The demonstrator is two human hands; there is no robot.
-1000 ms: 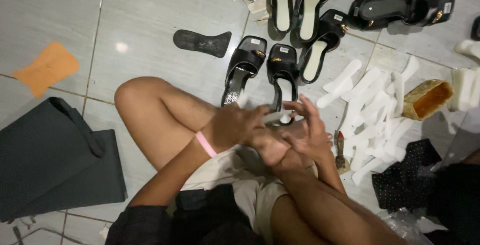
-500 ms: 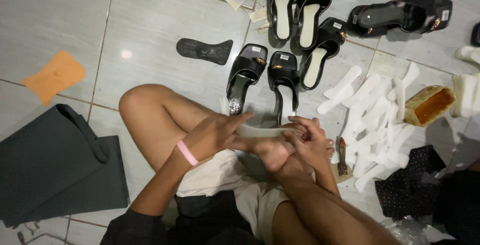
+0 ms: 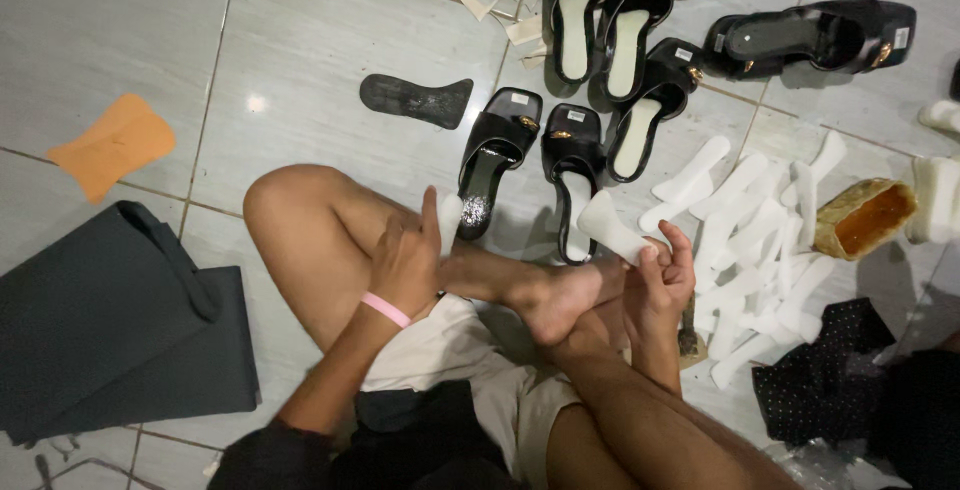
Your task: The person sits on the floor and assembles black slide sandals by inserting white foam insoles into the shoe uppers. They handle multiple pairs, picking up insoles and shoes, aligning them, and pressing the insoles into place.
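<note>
— Insole piece (image 3: 612,228) in the right hand (image 3: 662,275), pinched by the fingertips over the foot; left hand (image 3: 408,258) pinches a smaller white piece (image 3: 449,216).
— Risk?
— The right grip looks light; the piece could slip onto the black sandals (image 3: 535,165) or floor (image 3: 150,40).

Small pale rectangular labels sit inside several black sandals on the floor tiles — one on the heel of the sandal (image 3: 498,145) just beyond the knee, one on its neighbour (image 3: 572,150), one on a sandal (image 3: 655,90) farther up, and one on the sandal lying on its side (image 3: 810,40) at top right. At bottom right lies a crumpled clear plastic bag (image 3: 815,462) — partly cut off by the frame edge.
</note>
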